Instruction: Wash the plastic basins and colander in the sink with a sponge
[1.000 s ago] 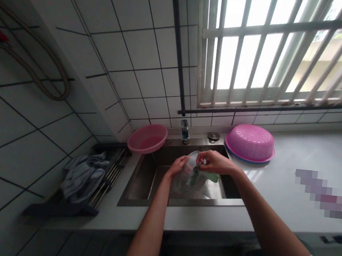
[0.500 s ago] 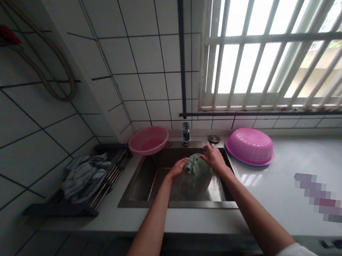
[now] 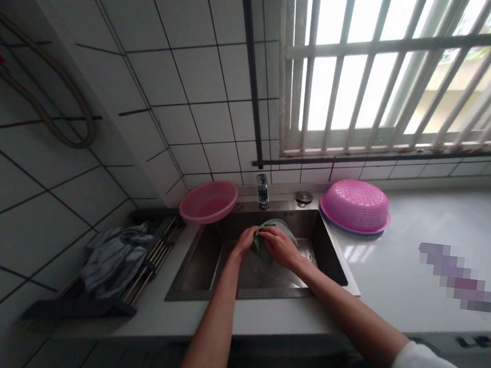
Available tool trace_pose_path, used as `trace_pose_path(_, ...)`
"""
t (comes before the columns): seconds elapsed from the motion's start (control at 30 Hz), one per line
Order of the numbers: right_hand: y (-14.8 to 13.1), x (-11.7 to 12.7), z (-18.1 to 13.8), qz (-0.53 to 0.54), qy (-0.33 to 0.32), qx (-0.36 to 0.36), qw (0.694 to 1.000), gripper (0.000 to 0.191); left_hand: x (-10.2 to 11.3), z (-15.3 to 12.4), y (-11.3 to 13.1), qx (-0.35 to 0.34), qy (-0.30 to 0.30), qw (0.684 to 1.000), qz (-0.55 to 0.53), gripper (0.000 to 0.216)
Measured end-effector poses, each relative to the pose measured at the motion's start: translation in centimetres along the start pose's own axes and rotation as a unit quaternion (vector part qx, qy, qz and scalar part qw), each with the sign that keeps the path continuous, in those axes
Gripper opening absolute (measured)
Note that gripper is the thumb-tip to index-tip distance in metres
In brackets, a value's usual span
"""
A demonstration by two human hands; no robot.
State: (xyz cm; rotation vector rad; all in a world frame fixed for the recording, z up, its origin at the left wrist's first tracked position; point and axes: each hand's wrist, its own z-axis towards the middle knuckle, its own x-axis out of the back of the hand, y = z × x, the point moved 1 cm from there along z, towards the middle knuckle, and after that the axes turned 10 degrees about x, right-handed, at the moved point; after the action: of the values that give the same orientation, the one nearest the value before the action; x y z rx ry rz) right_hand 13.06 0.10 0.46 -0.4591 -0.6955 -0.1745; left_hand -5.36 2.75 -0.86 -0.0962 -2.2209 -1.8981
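Over the sink (image 3: 334, 258), my left hand (image 3: 246, 240) is closed on the left edge of a round see-through bowl (image 3: 292, 232). My right hand (image 3: 280, 245) lies across the bowl with its fingers bent around a pale green cloth (image 3: 262, 252), pressing it near the left rim. Both hands are close together, almost touching. The bowl is tilted, and the fingers and cloth hide part of it.
Behind the sink stands a faucet (image 3: 263, 189), with a metal drain plug (image 3: 304, 198) beside it. A pink basin (image 3: 208, 202) sits at the back left corner, an upturned pink basket (image 3: 356, 205) on the right counter. Left is a rack (image 3: 155, 265) holding a striped cloth (image 3: 117, 261).
My right hand has moved left and down with the cloth, from the bowl's upper right edge to near my left hand. The camera view has shifted slightly.
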Motion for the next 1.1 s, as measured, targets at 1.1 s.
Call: trace_pose_path(1.1, -1.8, -0.1, -0.8, 0.011, -0.109, 0.120, 0.987, 0.031, 3.4, -0.2, -0.8, 0.119, 0.146, 0.982, -0.034, 0.035)
